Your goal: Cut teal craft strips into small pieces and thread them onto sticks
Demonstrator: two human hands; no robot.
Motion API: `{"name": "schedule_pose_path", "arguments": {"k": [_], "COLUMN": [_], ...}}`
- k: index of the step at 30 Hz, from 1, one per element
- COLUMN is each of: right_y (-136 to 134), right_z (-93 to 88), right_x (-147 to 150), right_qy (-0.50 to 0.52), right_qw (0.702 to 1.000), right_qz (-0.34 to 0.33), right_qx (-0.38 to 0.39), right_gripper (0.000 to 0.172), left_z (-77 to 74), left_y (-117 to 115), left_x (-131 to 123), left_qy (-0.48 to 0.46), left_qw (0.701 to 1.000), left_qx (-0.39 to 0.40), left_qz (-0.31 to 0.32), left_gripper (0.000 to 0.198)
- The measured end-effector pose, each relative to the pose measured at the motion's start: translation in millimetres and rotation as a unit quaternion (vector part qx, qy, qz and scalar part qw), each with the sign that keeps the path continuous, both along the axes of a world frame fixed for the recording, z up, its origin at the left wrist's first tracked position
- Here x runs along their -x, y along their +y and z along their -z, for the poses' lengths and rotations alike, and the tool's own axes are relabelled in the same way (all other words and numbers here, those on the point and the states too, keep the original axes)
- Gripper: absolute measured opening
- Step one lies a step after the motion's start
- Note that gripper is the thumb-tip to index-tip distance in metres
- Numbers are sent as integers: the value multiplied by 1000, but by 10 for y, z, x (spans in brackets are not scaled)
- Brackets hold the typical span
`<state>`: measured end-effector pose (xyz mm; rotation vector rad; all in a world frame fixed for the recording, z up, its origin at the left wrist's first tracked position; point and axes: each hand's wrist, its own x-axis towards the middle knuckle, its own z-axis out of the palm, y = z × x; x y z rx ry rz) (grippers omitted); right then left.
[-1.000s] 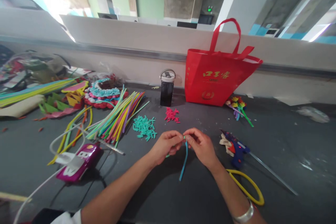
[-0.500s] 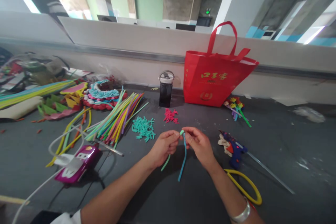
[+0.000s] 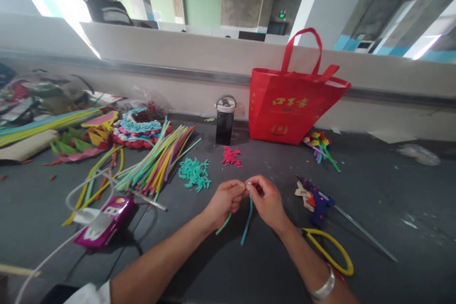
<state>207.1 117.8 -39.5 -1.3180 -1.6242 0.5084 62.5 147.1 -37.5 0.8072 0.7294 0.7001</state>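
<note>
My left hand (image 3: 225,202) is closed, with a light green pipe cleaner (image 3: 223,224) in its grip and its tail hanging below the fingers. A blue pipe cleaner (image 3: 247,224) hangs down from the fingers of my right hand (image 3: 267,202). My two hands meet at the fingertips, where a small bit of the green pipe cleaner shows between them; the fingers hide most of it. Beyond my left hand lies a pile of short teal pieces (image 3: 194,174), and behind that a smaller pile of pink-red pieces (image 3: 231,156).
Colourful pipe cleaners (image 3: 162,161) lie in a bundle at left, near a purple power strip (image 3: 107,222). A dark bottle (image 3: 224,128) and red bag (image 3: 292,109) stand at the back. To the right are a blue glue gun (image 3: 321,206) and a yellow looped handle (image 3: 345,254).
My right fingers have closed further over the green bit at the fingertips, covering more of it. Behind the partition, a person has moved to the right.
</note>
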Motion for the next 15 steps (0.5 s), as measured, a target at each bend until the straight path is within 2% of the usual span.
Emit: {"name": "schedule_pose_path", "arguments": {"k": [3,6,11,15], "right_y": [2,9,71,138], "right_z": [30,45,57,87], "right_x": [8,15,-25,-108], "right_qy": [-16,13,200,322], "right_qw": [1000,1000,977,942], "right_qz": [12,13,-14,43], "right_qx": [-14,-4,66,82], "right_gripper": [11,11,15,21], "left_z": [14,0,-74,-81], "left_y": [7,-22,-110,-193], "left_x": [2,-15,-89,-139], "left_qy": [-13,-32,-43,30], "left_qw": [1000,999,998,995], "left_qx": [2,-3,-42,-69], "left_qz": [-3,-15,26,66], "left_gripper": [29,28,25,24]}}
